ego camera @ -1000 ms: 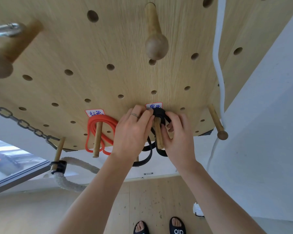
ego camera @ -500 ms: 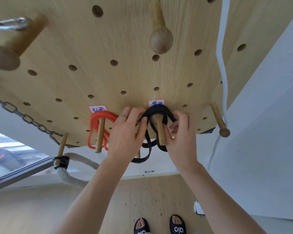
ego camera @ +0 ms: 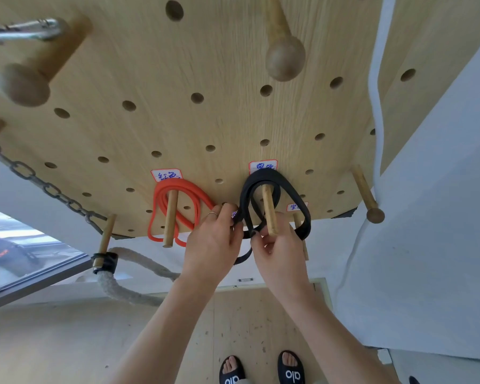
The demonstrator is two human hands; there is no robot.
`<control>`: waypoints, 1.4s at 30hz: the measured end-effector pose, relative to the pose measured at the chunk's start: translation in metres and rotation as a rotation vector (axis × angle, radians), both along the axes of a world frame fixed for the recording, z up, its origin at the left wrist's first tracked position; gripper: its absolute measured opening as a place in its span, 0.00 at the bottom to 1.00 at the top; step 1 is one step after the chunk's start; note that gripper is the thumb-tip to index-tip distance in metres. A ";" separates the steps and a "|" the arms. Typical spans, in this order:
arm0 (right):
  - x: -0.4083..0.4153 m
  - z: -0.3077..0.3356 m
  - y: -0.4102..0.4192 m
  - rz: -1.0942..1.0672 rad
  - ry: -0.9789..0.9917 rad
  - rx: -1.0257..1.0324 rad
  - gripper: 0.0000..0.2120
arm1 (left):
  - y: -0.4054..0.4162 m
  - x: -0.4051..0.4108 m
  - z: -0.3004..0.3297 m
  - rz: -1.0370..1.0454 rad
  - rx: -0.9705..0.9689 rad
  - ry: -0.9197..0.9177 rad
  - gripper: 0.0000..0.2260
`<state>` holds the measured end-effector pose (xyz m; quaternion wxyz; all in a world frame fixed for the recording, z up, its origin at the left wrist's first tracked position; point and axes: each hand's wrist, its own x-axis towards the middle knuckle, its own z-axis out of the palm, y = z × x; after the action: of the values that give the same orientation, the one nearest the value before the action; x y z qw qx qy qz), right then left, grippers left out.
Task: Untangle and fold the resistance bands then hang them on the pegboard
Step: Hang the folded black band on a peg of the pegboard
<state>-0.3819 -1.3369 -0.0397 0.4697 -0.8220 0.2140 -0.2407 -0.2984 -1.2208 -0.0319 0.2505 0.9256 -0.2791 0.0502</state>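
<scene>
A folded black resistance band [ego camera: 286,184] hangs looped over a wooden peg [ego camera: 269,210] low on the wooden pegboard [ego camera: 205,65], under a handwritten label. My left hand [ego camera: 212,242] pinches the band's lower left loops just below the board's edge. My right hand [ego camera: 281,250] pinches the lower loops beneath the peg's tip. A folded red band [ego camera: 183,203] hangs on the neighbouring peg [ego camera: 169,217] to the left, under its own label.
Large knobbed pegs [ego camera: 284,56] stick out higher up. A metal chain [ego camera: 50,189] and carabiner [ego camera: 25,30] hang at left, a thick rope [ego camera: 128,292] below, a white cord [ego camera: 377,79] at right. A white wall stands close on the right.
Both hands have slid down from the top of the peg to the band's lower loops, leaving the black band's top seated over the peg against the board.
</scene>
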 end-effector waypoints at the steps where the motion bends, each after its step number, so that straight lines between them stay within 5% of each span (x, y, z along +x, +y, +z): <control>1: 0.001 -0.001 0.000 0.009 0.001 0.004 0.12 | -0.002 0.000 0.001 -0.013 0.000 -0.004 0.05; 7: 0.008 -0.009 -0.007 0.094 0.063 0.013 0.09 | -0.009 -0.002 0.013 0.025 0.004 0.038 0.18; 11: 0.012 -0.010 -0.004 0.135 0.063 0.041 0.12 | -0.013 0.009 0.016 0.050 0.110 -0.024 0.08; 17: 0.026 -0.010 0.005 0.112 0.074 0.031 0.13 | -0.008 0.022 0.024 0.077 0.211 -0.141 0.09; 27: 0.044 -0.005 0.009 -0.078 0.207 -0.158 0.17 | -0.011 0.022 0.023 0.050 0.105 0.026 0.08; 34: 0.054 -0.006 0.001 -0.062 0.345 -0.254 0.11 | -0.018 0.022 0.017 0.053 0.155 -0.008 0.06; 39: 0.050 -0.014 -0.014 -0.146 0.242 -0.295 0.06 | -0.024 0.016 0.015 0.073 -0.003 0.010 0.09; 42: 0.045 -0.013 -0.025 -0.115 0.199 -0.337 0.21 | -0.038 0.007 0.010 0.156 -0.206 0.172 0.08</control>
<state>-0.3369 -1.3614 -0.0526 0.2875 -0.8950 0.2628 -0.2173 -0.2918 -1.2593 -0.0216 0.3627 0.9147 -0.1773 0.0184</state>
